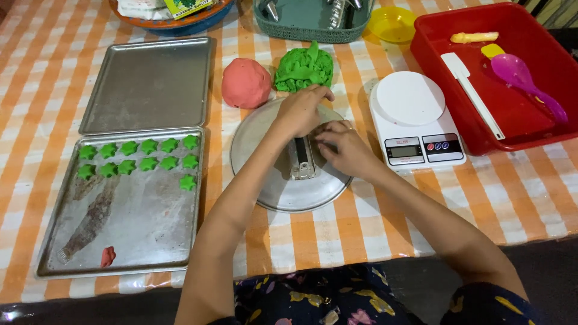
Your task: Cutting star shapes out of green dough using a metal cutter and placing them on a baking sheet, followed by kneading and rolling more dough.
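Head view: a metal press (301, 159) lies on the round plate (283, 195), its long axis running 12 to 6 o'clock. The left hand (299, 110) arches over its top end, fingers curled on it. The right hand (343, 147), at 3 o'clock, pinches its side.

A: View count? 
B: One, head-worn, looking steeply down and forward over the worktop (337, 235).

A: Range? 
B: Close; forearms enter from the bottom edge, the person's lap along it.

A: Coverage? 
B: Baking trays left, red tub (512, 108) right. No second view to overlap.
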